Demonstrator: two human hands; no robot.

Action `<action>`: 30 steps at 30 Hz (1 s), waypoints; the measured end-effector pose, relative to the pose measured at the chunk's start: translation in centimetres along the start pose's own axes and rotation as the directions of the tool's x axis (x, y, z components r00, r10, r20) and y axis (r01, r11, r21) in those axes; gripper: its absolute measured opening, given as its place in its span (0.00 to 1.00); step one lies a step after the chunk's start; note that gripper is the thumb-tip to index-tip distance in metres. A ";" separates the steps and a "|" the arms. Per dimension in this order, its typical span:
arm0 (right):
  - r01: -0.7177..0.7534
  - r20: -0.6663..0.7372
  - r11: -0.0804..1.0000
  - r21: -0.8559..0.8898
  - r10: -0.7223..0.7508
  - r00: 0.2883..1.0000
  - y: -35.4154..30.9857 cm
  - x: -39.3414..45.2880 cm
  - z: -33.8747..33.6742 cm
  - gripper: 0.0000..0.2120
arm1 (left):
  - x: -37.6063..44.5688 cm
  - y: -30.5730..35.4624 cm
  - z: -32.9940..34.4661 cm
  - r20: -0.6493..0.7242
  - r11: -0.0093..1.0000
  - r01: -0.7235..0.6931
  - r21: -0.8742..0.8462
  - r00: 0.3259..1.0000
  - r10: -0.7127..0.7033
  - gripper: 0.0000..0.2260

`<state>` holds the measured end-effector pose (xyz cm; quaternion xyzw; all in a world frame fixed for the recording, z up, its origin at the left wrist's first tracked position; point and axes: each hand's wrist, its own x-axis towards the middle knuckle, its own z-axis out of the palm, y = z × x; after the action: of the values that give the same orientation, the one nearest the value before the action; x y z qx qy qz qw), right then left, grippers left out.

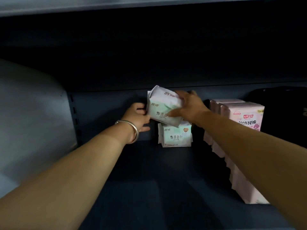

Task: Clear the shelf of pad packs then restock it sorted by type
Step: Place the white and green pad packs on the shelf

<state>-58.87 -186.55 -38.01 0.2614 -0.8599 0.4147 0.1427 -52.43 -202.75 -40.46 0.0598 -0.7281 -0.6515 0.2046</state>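
Note:
A pale green and white pad pack point(160, 105) hangs tilted above the dark shelf point(149, 188) near its back wall. My right hand point(187, 107) grips this pack from the right, thumb across its front. My left hand point(137, 120), a silver bangle on its wrist, touches the pack's left edge with curled fingers. Below stands a second pack of the same green type point(175, 136), upright and facing me. To the right, a row of pink pad packs point(240, 123) runs from the back toward the front, partly hidden by my right forearm.
A grey side panel point(33, 122) closes the shelf on the left, with a slotted upright point(74, 113) beside it. Another shelf board point(116, 4) hangs overhead. A dark object point(285, 110) sits at the far right behind the pink packs.

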 end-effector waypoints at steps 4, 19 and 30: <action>0.002 0.024 0.990 -0.138 0.001 1.000 1.1 1.8 -0.6 0.40 | 1.3 -2.9 0.8 -0.037 0.990 0.119 0.077 0.992 -0.116 0.22; -0.018 -0.077 0.911 -0.412 -0.016 0.997 5.6 5.5 2.1 0.31 | 2.3 -5.7 3.3 0.071 0.956 0.133 0.260 0.985 -0.157 0.27; -0.139 -0.160 0.863 -0.485 0.068 0.985 2.9 1.5 2.4 0.42 | 0.2 -5.4 2.7 0.099 0.877 0.064 0.476 0.987 -0.125 0.23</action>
<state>-61.83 -187.43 -40.59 0.1404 -0.9381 0.2051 0.2413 -54.55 -201.11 -45.87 0.1018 -0.8721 -0.4669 0.1051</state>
